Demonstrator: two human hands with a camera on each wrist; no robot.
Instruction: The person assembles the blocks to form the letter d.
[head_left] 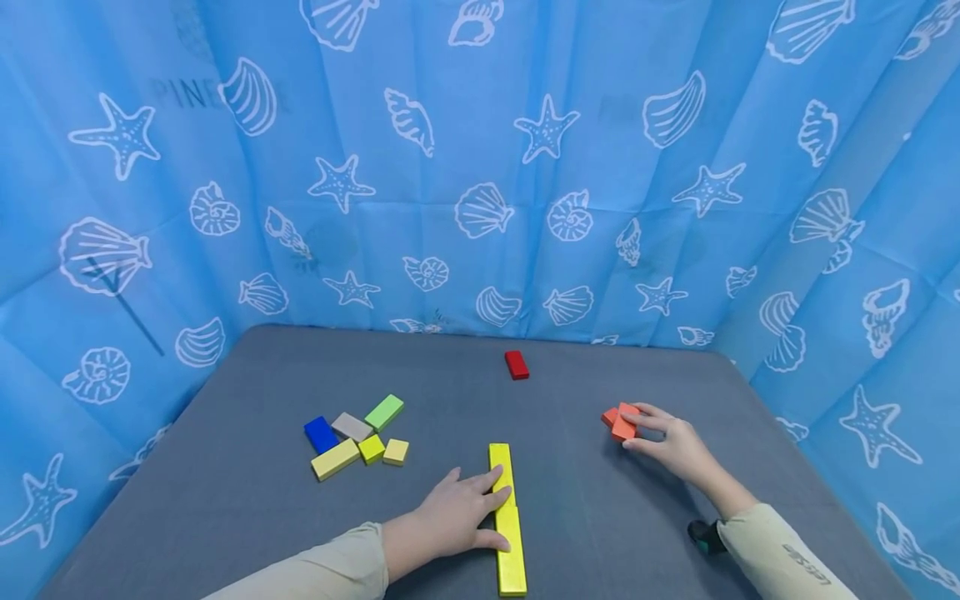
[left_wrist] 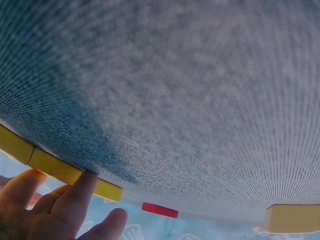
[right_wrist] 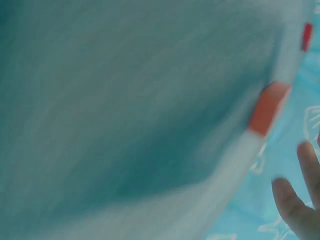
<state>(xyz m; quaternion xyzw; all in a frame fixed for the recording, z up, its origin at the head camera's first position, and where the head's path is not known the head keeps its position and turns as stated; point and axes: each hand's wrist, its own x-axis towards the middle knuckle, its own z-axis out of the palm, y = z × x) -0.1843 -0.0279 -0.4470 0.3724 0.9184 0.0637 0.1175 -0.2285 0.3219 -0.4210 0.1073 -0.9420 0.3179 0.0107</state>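
Two long yellow blocks (head_left: 511,554) lie end to end in a line on the grey table. My left hand (head_left: 459,510) rests on them, fingers and thumb touching near where they meet; in the left wrist view the fingertips (left_wrist: 86,181) press against a yellow block (left_wrist: 55,167). At the right, my right hand (head_left: 672,442) pinches an orange block (head_left: 625,423) between thumb and fingers. A second orange block (head_left: 609,416) shows partly behind the held one. The blurred right wrist view has one orange block (right_wrist: 268,110) and some spread fingers (right_wrist: 295,207).
On the left lie several blocks: blue (head_left: 321,435), grey (head_left: 352,427), green (head_left: 385,412), pale yellow (head_left: 335,459) and small yellow ones (head_left: 371,448). A red block (head_left: 517,365) sits near the table's far edge. Shell-patterned blue curtain (head_left: 480,258) surrounds the table (head_left: 442,375).
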